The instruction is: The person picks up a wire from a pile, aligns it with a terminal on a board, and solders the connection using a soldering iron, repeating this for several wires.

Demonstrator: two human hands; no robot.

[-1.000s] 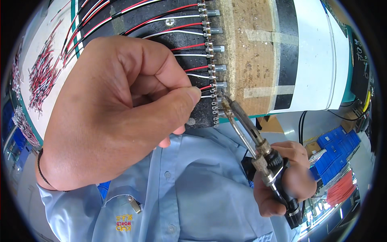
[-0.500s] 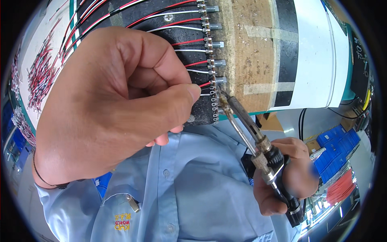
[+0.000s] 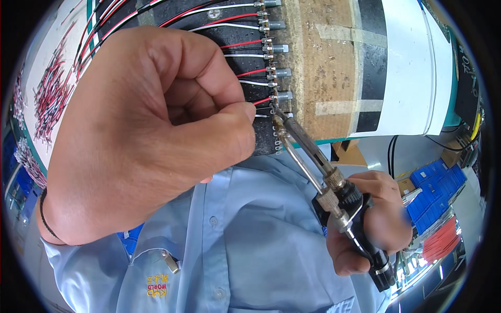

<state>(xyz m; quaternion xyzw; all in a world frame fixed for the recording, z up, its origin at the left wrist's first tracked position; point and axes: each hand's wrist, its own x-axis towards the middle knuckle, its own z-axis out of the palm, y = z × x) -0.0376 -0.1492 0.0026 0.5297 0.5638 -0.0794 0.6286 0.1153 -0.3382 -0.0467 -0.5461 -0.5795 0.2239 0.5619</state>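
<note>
My left hand (image 3: 151, 135) is closed, thumb and forefinger pinching thin wires; a red wire (image 3: 262, 100) and a white one (image 3: 262, 116) come out past the fingertips. These reach the near end of a row of small metal-ended connectors (image 3: 282, 72) on a black fixture (image 3: 265, 136). With my right hand (image 3: 383, 224) I grip a soldering iron (image 3: 315, 148) that has a thin metal feed tube (image 3: 303, 166) alongside. Its tip meets the row just right of my left fingertips, at the wire ends. The exact contact is too small to make out.
Soldered red, black and white wires (image 3: 232, 20) run left from the row. Bundles of cut wires (image 3: 52, 107) lie on the left. Stained cardboard (image 3: 329, 68) held with tape covers the surface right of the row. Blue bins (image 3: 436, 193) stand far right.
The iron's tip has shifted slightly up and left, closer to the wire ends. The fixture and its row sit a little higher in view. Both hands keep their grips.
</note>
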